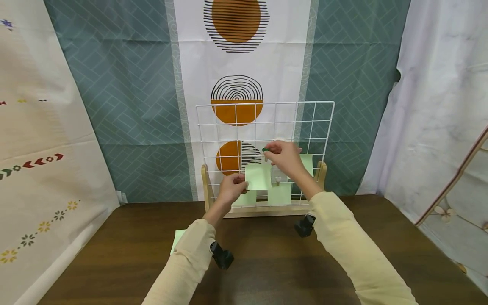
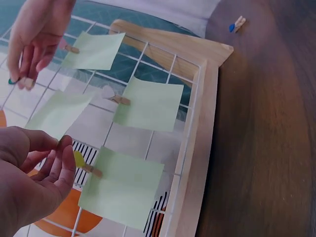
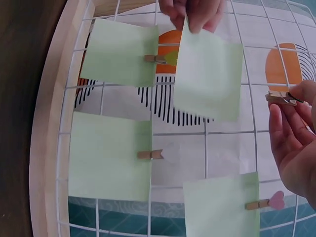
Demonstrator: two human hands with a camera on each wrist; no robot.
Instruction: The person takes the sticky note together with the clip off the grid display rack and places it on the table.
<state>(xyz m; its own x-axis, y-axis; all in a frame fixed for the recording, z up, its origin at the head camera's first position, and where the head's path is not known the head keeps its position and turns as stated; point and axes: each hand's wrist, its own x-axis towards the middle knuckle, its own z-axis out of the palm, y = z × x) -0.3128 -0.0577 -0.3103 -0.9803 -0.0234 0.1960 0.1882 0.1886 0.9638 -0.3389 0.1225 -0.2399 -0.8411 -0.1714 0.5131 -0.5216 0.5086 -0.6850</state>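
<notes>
Between thumb and fingers, my left hand (image 1: pixel 230 189) pinches the edge of a pale green paper note (image 1: pixel 257 177) in front of a white wire grid (image 1: pixel 274 123). My right hand (image 1: pixel 285 156) pinches a mini wooden clothespin (image 3: pixel 280 97) with a green end, a little above and right of that note in the head view. Three more green notes hang on the grid: one by a yellow-topped clothespin (image 3: pixel 159 59), one by a clothespin with a whitish heart (image 3: pixel 152 154), one by a clothespin with a pink heart (image 3: pixel 264 202).
A wooden base (image 1: pixel 267 210) with side uprights carries the grid on a dark brown table (image 1: pixel 267 262). One blue-ended clothespin (image 2: pixel 238 24) lies on the table. Another green note (image 1: pixel 178 238) is partly hidden by the left sleeve. Patterned cloth (image 1: pixel 126 101) hangs behind.
</notes>
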